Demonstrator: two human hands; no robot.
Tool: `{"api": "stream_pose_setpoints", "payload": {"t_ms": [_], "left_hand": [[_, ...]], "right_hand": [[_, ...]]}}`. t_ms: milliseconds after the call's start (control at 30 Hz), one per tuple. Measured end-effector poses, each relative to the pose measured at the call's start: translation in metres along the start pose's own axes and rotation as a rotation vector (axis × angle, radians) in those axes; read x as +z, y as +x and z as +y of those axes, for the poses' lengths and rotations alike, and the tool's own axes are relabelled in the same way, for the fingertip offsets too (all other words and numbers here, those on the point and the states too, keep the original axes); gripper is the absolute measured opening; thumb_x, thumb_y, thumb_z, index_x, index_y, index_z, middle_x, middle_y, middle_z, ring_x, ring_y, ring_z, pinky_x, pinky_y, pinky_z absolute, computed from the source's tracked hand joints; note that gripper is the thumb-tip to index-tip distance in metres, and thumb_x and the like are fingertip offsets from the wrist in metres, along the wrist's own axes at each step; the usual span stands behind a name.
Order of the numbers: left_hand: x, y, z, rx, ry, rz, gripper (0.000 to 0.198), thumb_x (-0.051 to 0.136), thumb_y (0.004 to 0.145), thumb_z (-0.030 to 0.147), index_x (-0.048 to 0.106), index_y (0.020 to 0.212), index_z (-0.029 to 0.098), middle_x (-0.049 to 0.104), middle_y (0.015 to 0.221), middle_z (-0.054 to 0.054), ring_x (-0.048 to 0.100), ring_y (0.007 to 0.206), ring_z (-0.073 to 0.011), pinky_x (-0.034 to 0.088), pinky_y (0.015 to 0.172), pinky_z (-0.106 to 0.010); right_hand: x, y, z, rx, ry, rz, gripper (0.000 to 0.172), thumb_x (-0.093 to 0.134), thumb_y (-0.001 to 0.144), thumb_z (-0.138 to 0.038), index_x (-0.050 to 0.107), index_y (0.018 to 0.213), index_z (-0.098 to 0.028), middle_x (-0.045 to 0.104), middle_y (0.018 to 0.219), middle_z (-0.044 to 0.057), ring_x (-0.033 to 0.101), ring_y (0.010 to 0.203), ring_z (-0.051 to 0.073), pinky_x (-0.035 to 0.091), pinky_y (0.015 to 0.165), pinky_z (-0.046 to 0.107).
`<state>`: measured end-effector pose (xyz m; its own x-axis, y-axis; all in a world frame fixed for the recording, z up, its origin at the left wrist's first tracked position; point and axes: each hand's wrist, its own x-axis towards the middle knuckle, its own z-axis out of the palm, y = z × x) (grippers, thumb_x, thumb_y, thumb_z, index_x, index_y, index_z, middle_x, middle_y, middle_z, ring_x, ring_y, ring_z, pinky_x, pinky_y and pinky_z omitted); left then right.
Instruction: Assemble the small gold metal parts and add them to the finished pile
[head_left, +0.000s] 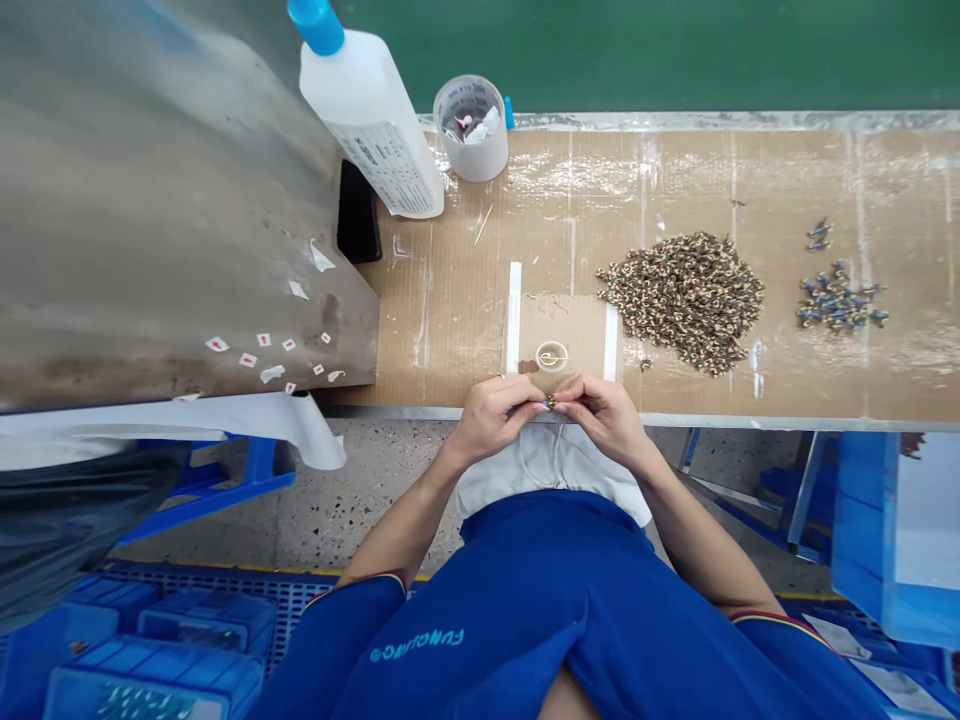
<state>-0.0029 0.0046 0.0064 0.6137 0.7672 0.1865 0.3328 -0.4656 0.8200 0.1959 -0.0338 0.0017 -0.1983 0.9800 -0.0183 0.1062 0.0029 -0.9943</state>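
**"What's in the hands right now?"**

"A tiny brass-and-blue part point(550, 401), too small to make out in detail. The left hand point(491, 420) and the right hand point(600, 420) are both closed on it, pinching it between them just in front of the bench edge."

**"And directly ahead of the grip?"**

"A flat brown cardboard pad point(562, 335) edged by a long white tape strip point(514, 315). A small white-rimmed ring point(551, 356) lies on the pad, almost touching the fingers of the hands. All of this sits on a tan cardboard-covered bench point(825, 170)."

**"Anything off to the side?"**

"Ahead and to the right of the grip there's a wide heap of small speckled brown-and-cream pieces point(682, 303). Farther right, well apart from it, is a smaller cluster of blue-and-metal parts point(835, 300)."

**"What's on the left?"**

"A dull grey metal panel point(150, 200) dotted with small white stickers looms there and blocks part of the bench. Beyond the grip, near the panel, stand a white plastic bottle with a blue cap point(367, 110) and a pale round cup stuffed with tissue point(471, 128). Below the hands — a white cloth point(551, 470) across the person's lap."
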Motion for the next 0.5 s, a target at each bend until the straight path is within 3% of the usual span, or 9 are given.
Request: {"api": "stream_pose_setpoints", "payload": {"t_ms": [167, 500], "left_hand": [[0.0004, 0.0001, -0.0008, 0.018, 0.025, 0.003, 0.031, 0.050, 0.101, 0.030, 0.067, 0.079, 0.017, 0.066, 0.070, -0.002, 0.058, 0.065, -0.0143, 0.043, 0.063, -0.026], [-0.0017, -0.0016, -0.0019, 0.009, -0.008, -0.019, 0.030, 0.051, 0.098, 0.025, 0.067, 0.075, 0.017, 0.063, 0.065, -0.001, 0.056, 0.061, -0.0136, 0.043, 0.061, -0.026]], "right_hand": [[0.0015, 0.0004, -0.0013, -0.052, -0.082, 0.004, 0.014, 0.063, 0.093, -0.023, 0.062, 0.079, -0.021, 0.069, 0.077, 0.002, 0.065, 0.070, 0.016, 0.049, 0.063, 0.027], [0.0039, -0.0014, -0.0015, -0.004, -0.129, -0.032, 0.019, 0.061, 0.093, -0.025, 0.059, 0.074, -0.021, 0.070, 0.075, 0.002, 0.066, 0.068, 0.017, 0.048, 0.063, 0.027]]}}
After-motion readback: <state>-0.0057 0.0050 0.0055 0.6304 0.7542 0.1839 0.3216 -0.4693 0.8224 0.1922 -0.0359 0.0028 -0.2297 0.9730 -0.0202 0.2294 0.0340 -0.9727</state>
